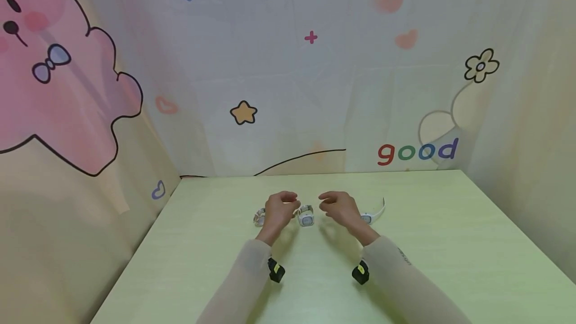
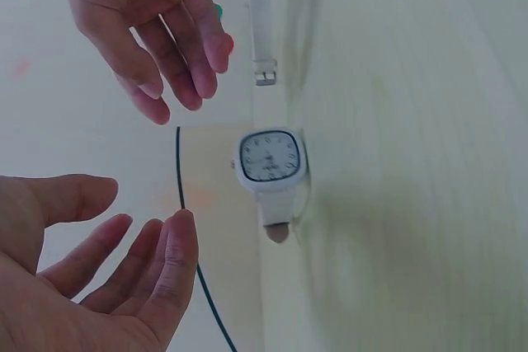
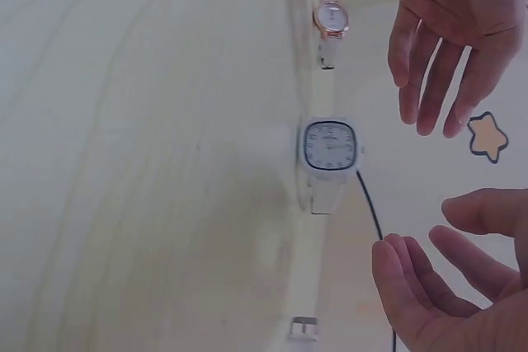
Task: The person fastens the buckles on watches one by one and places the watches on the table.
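A white wristwatch (image 1: 306, 217) with a squarish face stands on the table between my two hands, its strap curving behind it. My left hand (image 1: 280, 210) is raised just left of this watch, fingers loosely bent with nothing between them. On the other side my right hand (image 1: 339, 208) hovers with relaxed, bare fingers. Past the right hand lies a second white watch (image 1: 367, 218), its strap stretched out and its buckle (image 2: 265, 77) visible in the left wrist view. A smaller round watch with a rose-gold rim (image 3: 332, 17) sits by the left hand, which partly hides it in the head view.
The pale wood-grain table (image 1: 450, 244) reaches back to a printed curtain (image 1: 279, 64) with hearts, a star and the word "good". A pink cartoon figure (image 1: 67, 109) is printed on the left side. Each wrist carries a small black camera (image 1: 276, 270).
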Demonstrator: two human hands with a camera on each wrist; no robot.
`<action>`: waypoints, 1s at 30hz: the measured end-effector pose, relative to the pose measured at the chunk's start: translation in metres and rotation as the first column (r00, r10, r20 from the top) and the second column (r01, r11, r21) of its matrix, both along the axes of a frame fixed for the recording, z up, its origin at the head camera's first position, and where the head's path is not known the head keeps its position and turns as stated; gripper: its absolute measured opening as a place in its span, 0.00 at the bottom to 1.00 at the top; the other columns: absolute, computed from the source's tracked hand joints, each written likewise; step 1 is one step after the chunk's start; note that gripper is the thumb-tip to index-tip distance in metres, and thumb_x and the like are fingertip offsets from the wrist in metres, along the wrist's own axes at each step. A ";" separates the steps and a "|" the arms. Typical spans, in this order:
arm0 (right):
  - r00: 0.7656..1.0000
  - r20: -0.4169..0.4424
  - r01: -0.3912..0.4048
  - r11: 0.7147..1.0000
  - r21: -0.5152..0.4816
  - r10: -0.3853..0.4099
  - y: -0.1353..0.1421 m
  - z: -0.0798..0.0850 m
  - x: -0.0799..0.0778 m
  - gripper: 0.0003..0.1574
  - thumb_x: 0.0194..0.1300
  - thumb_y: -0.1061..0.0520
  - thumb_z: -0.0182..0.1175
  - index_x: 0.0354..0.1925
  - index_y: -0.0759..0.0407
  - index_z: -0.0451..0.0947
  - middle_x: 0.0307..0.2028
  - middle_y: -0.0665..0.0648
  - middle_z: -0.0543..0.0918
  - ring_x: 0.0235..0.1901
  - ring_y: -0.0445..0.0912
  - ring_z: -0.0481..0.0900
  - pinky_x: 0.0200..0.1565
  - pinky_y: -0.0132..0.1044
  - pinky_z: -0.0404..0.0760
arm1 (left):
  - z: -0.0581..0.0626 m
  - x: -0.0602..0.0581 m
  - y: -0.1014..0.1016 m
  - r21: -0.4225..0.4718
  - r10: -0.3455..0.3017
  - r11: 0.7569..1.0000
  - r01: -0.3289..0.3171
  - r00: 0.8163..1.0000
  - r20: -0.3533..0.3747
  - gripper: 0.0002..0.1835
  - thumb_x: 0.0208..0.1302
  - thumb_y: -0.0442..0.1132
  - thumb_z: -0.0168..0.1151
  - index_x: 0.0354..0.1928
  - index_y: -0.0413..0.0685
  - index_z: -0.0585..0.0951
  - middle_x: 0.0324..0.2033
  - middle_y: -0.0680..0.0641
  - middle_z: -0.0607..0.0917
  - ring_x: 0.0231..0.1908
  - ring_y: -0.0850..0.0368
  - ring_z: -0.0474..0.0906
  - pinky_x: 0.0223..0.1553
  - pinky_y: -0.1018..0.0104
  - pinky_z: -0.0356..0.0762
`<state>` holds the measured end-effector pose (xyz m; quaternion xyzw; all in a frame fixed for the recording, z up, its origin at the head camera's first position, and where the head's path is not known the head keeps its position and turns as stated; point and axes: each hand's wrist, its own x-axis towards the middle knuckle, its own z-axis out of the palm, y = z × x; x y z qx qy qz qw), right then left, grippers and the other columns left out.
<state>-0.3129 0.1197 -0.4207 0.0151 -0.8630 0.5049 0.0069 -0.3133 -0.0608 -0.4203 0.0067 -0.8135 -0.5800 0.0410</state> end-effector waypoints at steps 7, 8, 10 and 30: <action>0.998 -0.065 -0.018 0.997 0.072 0.022 0.017 0.017 0.013 0.18 0.62 0.53 0.59 0.51 0.52 0.78 0.48 0.59 0.83 0.40 0.52 0.85 0.37 0.38 0.82 | 0.010 0.007 0.011 0.004 -0.027 1.000 0.028 0.999 -0.044 0.11 0.58 0.40 0.64 0.44 0.50 0.82 0.41 0.48 0.85 0.34 0.53 0.84 0.31 0.68 0.81; 0.997 -0.072 -0.018 0.997 0.079 0.024 0.019 0.019 0.014 0.19 0.62 0.53 0.58 0.52 0.52 0.78 0.48 0.59 0.83 0.40 0.52 0.85 0.37 0.38 0.82 | 0.011 0.009 0.013 0.012 -0.035 0.999 0.035 0.998 -0.052 0.11 0.58 0.40 0.63 0.44 0.50 0.82 0.41 0.47 0.85 0.34 0.55 0.84 0.32 0.68 0.82; 0.996 -0.080 -0.019 0.996 0.089 0.026 0.024 0.023 0.017 0.19 0.62 0.53 0.58 0.52 0.52 0.77 0.48 0.60 0.83 0.40 0.51 0.85 0.38 0.39 0.82 | 0.015 0.011 0.018 0.038 -0.051 0.998 0.053 0.997 -0.063 0.11 0.58 0.39 0.64 0.44 0.49 0.82 0.41 0.47 0.85 0.36 0.56 0.84 0.33 0.67 0.82; 0.995 -0.092 0.047 0.988 0.149 -0.033 0.079 0.036 0.024 0.22 0.65 0.52 0.55 0.57 0.54 0.74 0.51 0.62 0.81 0.42 0.53 0.84 0.45 0.44 0.82 | 0.015 0.014 0.066 0.157 -0.081 0.983 0.090 0.995 -0.067 0.11 0.58 0.38 0.63 0.44 0.50 0.81 0.40 0.47 0.84 0.34 0.59 0.83 0.29 0.69 0.82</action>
